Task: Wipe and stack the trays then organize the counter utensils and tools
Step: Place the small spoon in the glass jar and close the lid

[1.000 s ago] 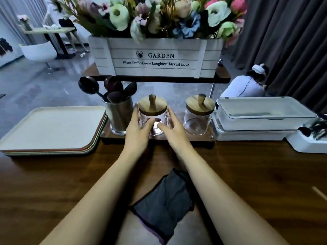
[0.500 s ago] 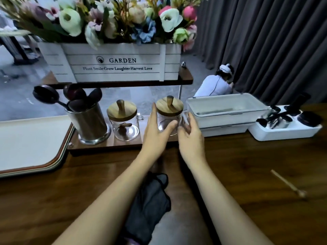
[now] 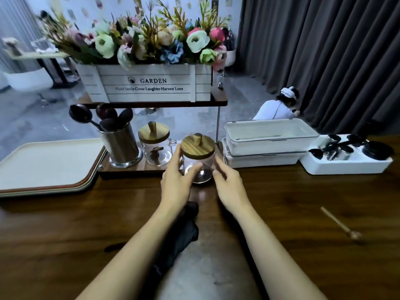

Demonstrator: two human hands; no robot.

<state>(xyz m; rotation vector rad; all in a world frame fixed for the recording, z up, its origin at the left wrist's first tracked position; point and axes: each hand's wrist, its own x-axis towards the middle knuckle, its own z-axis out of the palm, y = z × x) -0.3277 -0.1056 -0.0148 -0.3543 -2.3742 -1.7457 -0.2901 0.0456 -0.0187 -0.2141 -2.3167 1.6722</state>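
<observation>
The person is grasping the lidded glass jar [image 3: 198, 161] between both hands, the left hand [image 3: 175, 185] curling round its left side and the right hand [image 3: 230, 188] curling against its right. Just left of this grip a second jar [image 3: 155, 148] is standing, the stacked trays [image 3: 54, 187] are lying far left, and a dark cloth [image 3: 179, 234] is lying nearer the person.

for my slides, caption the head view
A person's left hand and right hand cup a lidded glass jar below the flower box.
</observation>
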